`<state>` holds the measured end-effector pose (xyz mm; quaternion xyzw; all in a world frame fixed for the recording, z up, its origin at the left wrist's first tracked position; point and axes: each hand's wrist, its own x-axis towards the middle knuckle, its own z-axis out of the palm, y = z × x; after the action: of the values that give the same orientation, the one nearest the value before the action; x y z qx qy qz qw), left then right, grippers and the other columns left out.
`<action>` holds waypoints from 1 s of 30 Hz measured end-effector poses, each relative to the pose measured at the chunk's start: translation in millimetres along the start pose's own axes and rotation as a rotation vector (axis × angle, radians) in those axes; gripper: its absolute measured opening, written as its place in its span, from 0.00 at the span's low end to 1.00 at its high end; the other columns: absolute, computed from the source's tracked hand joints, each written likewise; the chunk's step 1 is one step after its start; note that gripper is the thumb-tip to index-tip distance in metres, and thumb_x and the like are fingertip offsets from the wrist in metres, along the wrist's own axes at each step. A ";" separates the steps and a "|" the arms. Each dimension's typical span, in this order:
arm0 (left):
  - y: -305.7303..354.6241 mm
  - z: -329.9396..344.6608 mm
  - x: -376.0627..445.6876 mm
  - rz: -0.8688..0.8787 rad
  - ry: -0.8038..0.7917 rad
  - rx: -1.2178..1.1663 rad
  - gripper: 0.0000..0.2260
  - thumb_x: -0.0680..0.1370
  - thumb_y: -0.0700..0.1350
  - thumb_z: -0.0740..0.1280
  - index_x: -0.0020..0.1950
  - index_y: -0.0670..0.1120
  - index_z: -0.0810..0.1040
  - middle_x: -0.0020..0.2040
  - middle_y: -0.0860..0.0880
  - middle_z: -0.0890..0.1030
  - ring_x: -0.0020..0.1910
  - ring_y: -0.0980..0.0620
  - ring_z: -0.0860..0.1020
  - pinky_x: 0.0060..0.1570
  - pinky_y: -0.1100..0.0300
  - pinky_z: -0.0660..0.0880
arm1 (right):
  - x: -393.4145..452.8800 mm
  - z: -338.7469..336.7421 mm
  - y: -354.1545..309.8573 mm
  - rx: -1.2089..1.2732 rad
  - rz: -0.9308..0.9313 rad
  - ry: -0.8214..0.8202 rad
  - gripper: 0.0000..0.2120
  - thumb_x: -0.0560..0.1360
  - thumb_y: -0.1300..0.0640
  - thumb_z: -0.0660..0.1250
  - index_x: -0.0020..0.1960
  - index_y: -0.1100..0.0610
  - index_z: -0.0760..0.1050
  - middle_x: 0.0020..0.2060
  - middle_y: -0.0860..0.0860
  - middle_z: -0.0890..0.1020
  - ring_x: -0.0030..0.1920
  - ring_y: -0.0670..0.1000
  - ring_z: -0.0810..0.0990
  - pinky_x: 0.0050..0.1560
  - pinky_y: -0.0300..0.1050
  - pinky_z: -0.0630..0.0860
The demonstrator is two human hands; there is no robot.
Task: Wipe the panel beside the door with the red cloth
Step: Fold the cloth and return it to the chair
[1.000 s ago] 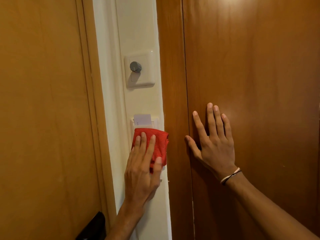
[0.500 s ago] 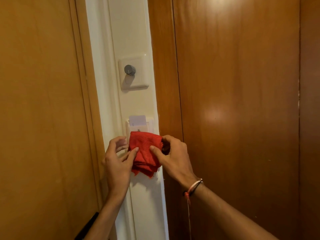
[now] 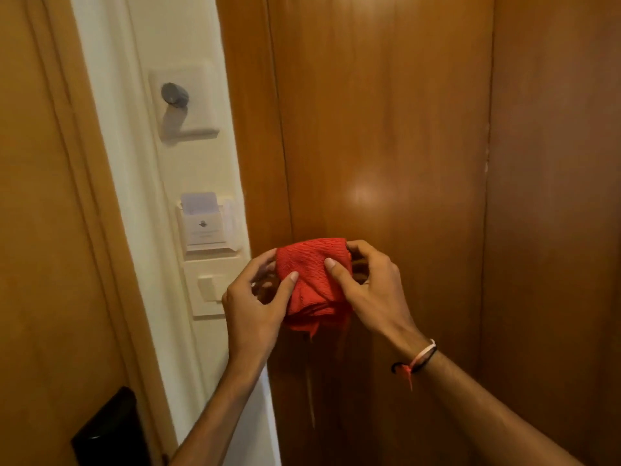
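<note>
The folded red cloth [image 3: 311, 280] is held between both hands in front of the wooden panel [image 3: 386, 146] on the right. My left hand [image 3: 255, 307] grips its left side with the thumb on the front. My right hand [image 3: 373, 290] grips its right side, thumb pressed on the front. The cloth is off the white wall strip [image 3: 188, 163]. On that strip the key card holder [image 3: 205, 223] with a white card and the light switch [image 3: 208, 287] below it are uncovered.
A white plate with a grey knob [image 3: 174, 94] sits higher on the wall strip. The wooden door [image 3: 43, 230] fills the left side, with a black lock plate [image 3: 107, 432] at the bottom. A bracelet circles my right wrist.
The cloth has come off the card holder and moved right, in front of the wooden panel. My right hand left the panel and took hold of the cloth together with the left.
</note>
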<state>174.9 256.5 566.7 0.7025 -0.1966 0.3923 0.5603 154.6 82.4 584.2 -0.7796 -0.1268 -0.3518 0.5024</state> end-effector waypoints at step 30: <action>-151.2 224.7 -550.6 -1.703 -0.888 -0.124 0.15 0.83 0.40 0.59 0.69 0.47 0.75 0.67 0.39 0.77 0.55 0.46 0.79 0.45 0.52 0.78 | -463.0 -155.0 396.3 0.145 1.828 -0.265 0.17 0.81 0.68 0.63 0.69 0.61 0.76 0.52 0.55 0.84 0.50 0.53 0.81 0.50 0.48 0.78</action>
<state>18.9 -0.4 31.8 0.6633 0.1651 -0.4588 0.5678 -25.7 -164.2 34.6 -0.5772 0.4594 0.2820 0.6134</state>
